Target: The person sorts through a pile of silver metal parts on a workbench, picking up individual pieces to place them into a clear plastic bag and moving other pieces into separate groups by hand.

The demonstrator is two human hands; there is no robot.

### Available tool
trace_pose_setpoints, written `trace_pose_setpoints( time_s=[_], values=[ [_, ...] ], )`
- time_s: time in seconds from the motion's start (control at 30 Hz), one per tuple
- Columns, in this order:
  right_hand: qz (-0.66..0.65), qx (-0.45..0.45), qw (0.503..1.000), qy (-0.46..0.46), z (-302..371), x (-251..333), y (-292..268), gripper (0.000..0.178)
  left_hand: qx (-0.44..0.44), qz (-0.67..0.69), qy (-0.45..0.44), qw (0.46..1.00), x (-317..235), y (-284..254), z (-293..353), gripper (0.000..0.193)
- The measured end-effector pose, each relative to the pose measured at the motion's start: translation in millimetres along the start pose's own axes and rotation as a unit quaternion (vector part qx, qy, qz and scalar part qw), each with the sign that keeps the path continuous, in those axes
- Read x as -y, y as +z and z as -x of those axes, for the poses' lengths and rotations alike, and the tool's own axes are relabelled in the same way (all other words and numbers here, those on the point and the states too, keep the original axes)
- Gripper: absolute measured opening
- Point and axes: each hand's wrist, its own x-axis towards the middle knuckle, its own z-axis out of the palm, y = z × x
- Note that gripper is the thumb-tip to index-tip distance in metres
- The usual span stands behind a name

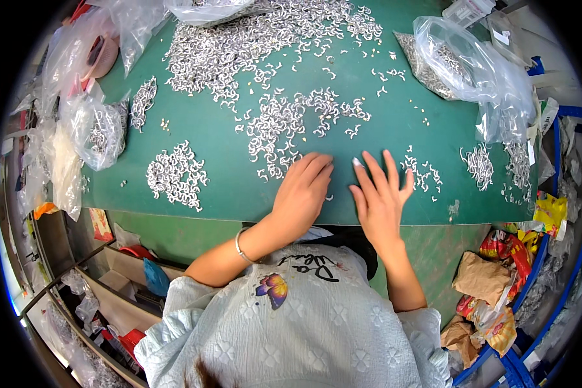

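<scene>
My left hand point(302, 191) is bent over the green table point(229, 152) at the near edge of a loose spread of small silvery crescent-shaped metal pieces point(271, 132). Its fingers are pressed together and a little blurred at the tips. Whatever they may hold is hidden. To its right, my right hand point(378, 194) is low over the tabletop with its fingers spread, holding nothing. Just beyond its fingertips on the right lies a thin scatter of similar pieces point(423, 173). One loose piece point(330, 198) lies between the hands.
A large heap of the pieces point(220, 55) covers the far middle. A smaller pile point(174, 174) is at left, another point(477, 166) at right. Clear plastic bags of pieces point(100, 129) line the left edge; a filled bag point(436, 64) lies far right. Shelves point(119, 281) stand below left.
</scene>
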Motion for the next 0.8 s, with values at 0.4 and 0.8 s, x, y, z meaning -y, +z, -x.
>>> trace_pose_setpoints(
  time_s=[0.4, 0.8],
  values=[
    [-0.046, -0.106, 0.991, 0.073, 12.4, -13.3, -3.3, 0.032, 0.001, 0.036, 0.009, 0.999, -7.8, 4.0, -3.4, 0.028],
    [-0.065, -0.118, 0.985, 0.109, 23.7, -25.3, -9.5, 0.028, 0.052, 0.042, 0.012, 0.998, -21.3, 39.5, -29.2, 0.025]
  ],
)
